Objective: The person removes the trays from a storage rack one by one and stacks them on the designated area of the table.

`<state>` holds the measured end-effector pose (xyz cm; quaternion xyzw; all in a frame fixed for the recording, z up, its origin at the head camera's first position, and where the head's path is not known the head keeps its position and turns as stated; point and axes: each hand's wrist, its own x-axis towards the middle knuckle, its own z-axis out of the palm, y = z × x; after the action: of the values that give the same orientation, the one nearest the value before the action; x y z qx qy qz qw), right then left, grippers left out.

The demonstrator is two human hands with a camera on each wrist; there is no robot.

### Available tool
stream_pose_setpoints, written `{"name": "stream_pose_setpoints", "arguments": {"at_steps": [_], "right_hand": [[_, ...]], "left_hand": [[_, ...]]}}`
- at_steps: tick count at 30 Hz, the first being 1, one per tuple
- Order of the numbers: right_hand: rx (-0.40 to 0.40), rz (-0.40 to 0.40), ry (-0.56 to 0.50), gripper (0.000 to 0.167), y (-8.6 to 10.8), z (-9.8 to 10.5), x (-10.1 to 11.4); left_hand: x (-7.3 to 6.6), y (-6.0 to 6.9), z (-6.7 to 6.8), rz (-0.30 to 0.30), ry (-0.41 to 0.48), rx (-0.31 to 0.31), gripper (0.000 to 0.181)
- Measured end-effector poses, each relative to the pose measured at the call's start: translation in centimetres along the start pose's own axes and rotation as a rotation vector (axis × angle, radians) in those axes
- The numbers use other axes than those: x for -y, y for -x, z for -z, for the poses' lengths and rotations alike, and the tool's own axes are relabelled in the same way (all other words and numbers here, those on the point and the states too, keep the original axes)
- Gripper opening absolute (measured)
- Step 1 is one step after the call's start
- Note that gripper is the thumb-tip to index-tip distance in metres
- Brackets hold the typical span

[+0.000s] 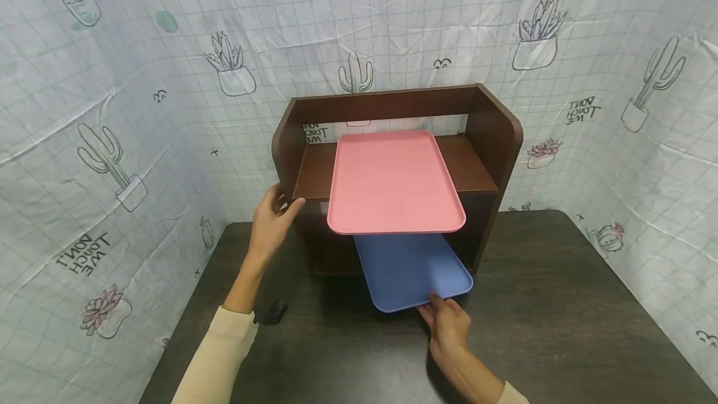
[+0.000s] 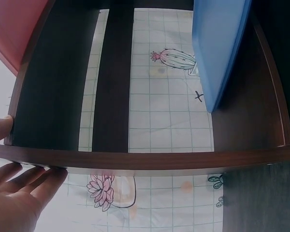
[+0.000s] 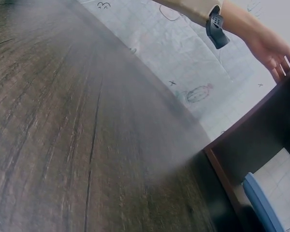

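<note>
Your left hand [image 1: 271, 224] clamps the shelf [image 1: 473, 167] at left; your right hand [image 1: 449, 327], nearer, pinches the blue tray [image 1: 412, 270] jutting from the lower level. Pink tray [image 1: 395, 182] overhangs its far part.

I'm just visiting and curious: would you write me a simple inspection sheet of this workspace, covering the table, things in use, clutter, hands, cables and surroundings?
Surface: dark wood-grain table.
Things in use: brown two-level shelf standing on the table; pink tray on its upper level, front overhanging; blue tray partly inside the lower level, front sticking out.
Clutter: nothing seen.
Hands: left hand grips the shelf's left side panel, with a black device at that wrist; right hand pinches the blue tray's front edge.
Cables: nothing seen.
Surroundings: pale checked cloth with plant drawings, behind and at both sides.
</note>
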<state>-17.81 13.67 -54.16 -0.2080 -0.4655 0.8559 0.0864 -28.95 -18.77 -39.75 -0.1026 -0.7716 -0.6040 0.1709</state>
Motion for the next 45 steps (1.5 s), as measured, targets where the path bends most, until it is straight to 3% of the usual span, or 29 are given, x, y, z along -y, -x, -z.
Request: {"name": "stream_pose_setpoints", "arguments": {"at_steps": [12, 17, 25, 30, 33, 39, 45], "right_hand": [[0.035, -0.003, -0.037, 0.015, -0.1, 0.6, 1.6], [0.042, -0.007, 0.021, 0.021, -0.3, 1.0, 2.5], [0.117, 0.004, 0.169, 0.044, -1.2, 1.8, 3.9], [0.132, 0.028, 0.228, 0.042, -2.0, 2.1, 5.3], [0.132, 0.019, 0.247, 0.044, -2.4, 2.4, 6.3], [0.165, -0.014, 0.264, 0.063, -3.1, 3.1, 7.5], [0.198, -0.036, 0.239, 0.057, -3.7, 3.4, 8.2]], "left_hand": [[0.0, -0.1, 0.2, -0.003, -0.001, 0.005, 0.062], [0.0, -0.1, 0.2, -0.007, 0.003, 0.004, 0.061], [-0.1, 0.0, 0.2, -0.004, 0.01, 0.006, 0.061], [-0.2, 0.0, 0.2, -0.002, 0.014, 0.008, 0.061], [-0.3, 0.0, 0.2, 0.004, 0.014, 0.008, 0.061], [-0.3, 0.0, 0.2, 0.007, 0.01, 0.003, 0.061], [-0.2, 0.0, 0.2, 0.007, 0.018, 0.004, 0.06]]}}
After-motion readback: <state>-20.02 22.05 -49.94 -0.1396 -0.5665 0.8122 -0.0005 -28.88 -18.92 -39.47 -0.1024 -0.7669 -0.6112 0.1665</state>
